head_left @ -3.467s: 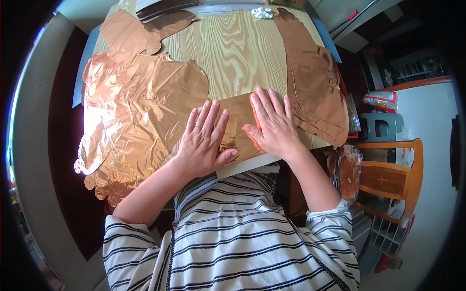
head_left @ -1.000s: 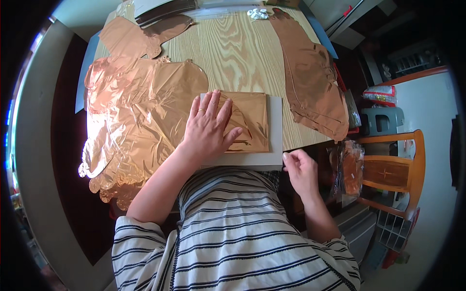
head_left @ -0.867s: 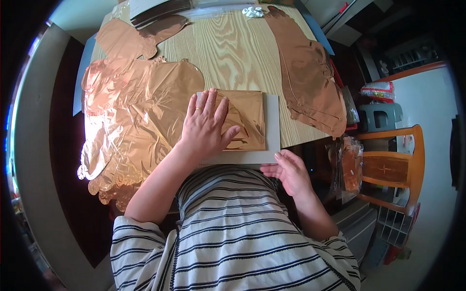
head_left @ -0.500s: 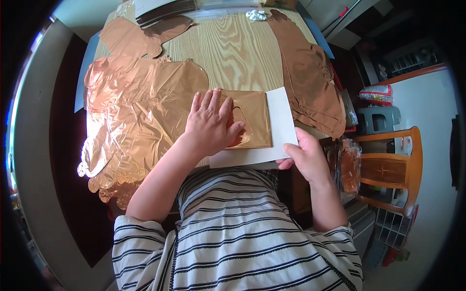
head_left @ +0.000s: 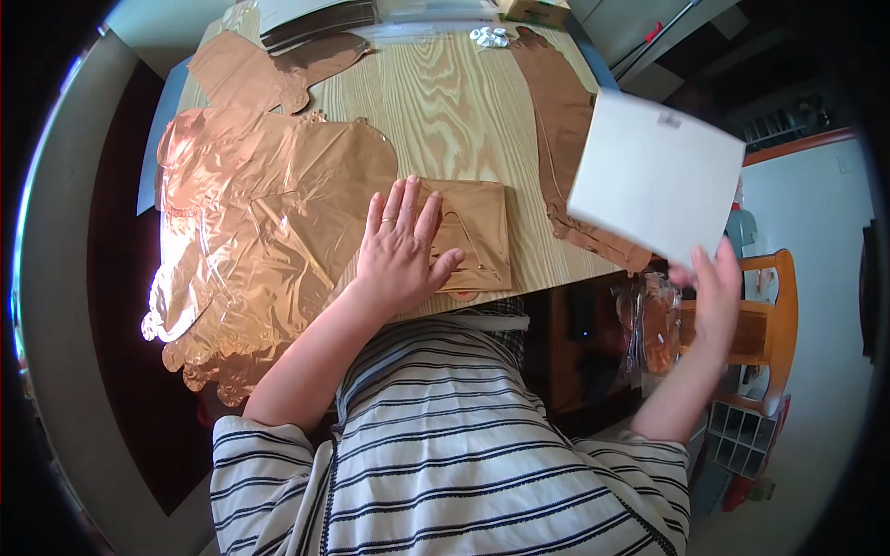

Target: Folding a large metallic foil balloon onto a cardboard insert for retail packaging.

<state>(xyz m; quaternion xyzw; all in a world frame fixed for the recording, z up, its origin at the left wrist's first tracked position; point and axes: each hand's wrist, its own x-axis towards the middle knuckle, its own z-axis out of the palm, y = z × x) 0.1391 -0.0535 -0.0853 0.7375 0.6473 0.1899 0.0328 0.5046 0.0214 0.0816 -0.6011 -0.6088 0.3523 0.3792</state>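
Note:
My left hand (head_left: 403,246) lies flat with spread fingers on a folded copper-coloured foil sheet (head_left: 484,206) at the table's near edge. A curved outline shows on that foil beside my thumb. My right hand (head_left: 712,287) pinches the lower edge of a stiff white square card (head_left: 658,176), raised and tilted past the table's right side. On the card's upper part is a small grey mark. A large crinkled copper foil piece (head_left: 269,204) spreads to the left of my left hand, its scalloped end hanging over the edge. Behind the card another copper foil piece (head_left: 561,120) is partly hidden.
The wood-grain table (head_left: 445,102) carries flat copper foil shapes (head_left: 246,74) at the far left. A small white crumpled bunch (head_left: 489,37) and a cardboard box (head_left: 536,11) sit at the back. To the right stands a wooden chair (head_left: 783,324) near clear-wrapped copper foil (head_left: 658,320).
My right hand has drawn the white card out from beneath the folded foil and lifted it up to the right. My left hand stays pressed on the foil.

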